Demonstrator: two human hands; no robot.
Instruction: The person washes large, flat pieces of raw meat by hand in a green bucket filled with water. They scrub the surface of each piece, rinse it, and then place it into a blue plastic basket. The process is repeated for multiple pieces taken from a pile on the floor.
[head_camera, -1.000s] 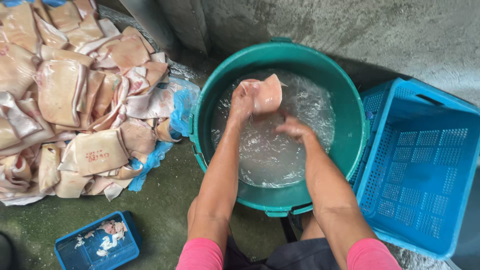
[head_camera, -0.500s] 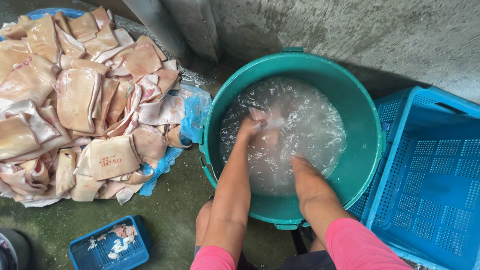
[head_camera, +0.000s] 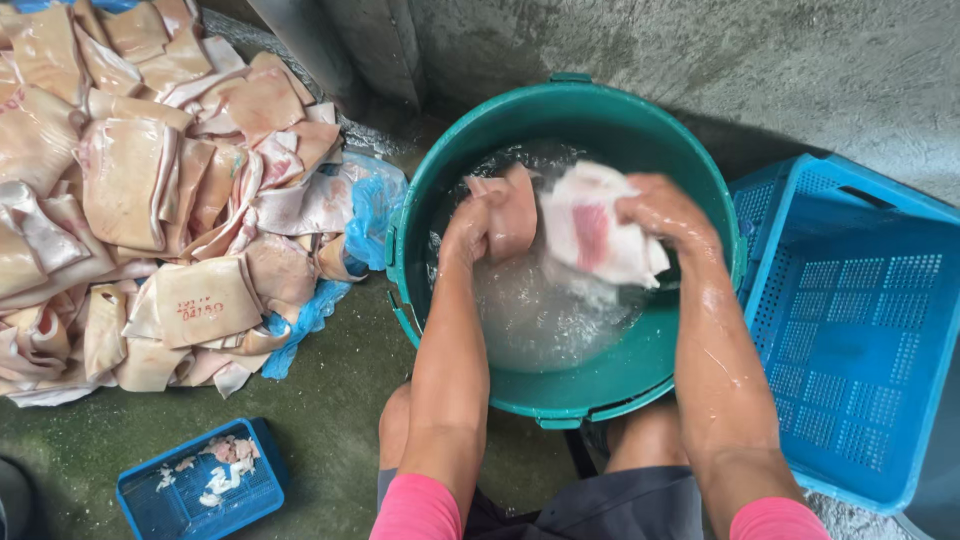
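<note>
Both hands, left (head_camera: 468, 232) and right (head_camera: 668, 213), grip one pale meat slab (head_camera: 585, 228) (apparently pork skin) above the green tub (head_camera: 600, 385) of water.

The person wears a top with short pink sleeves (head_camera: 415, 510) that stop above the elbows. Both arms are bare below them. The left hand (head_camera: 468, 228) and right hand (head_camera: 665, 212) wear no gloves. The right arm is wet and shiny. Dark grey shorts (head_camera: 610, 510) cover the lap, and both knees are bare.
</note>
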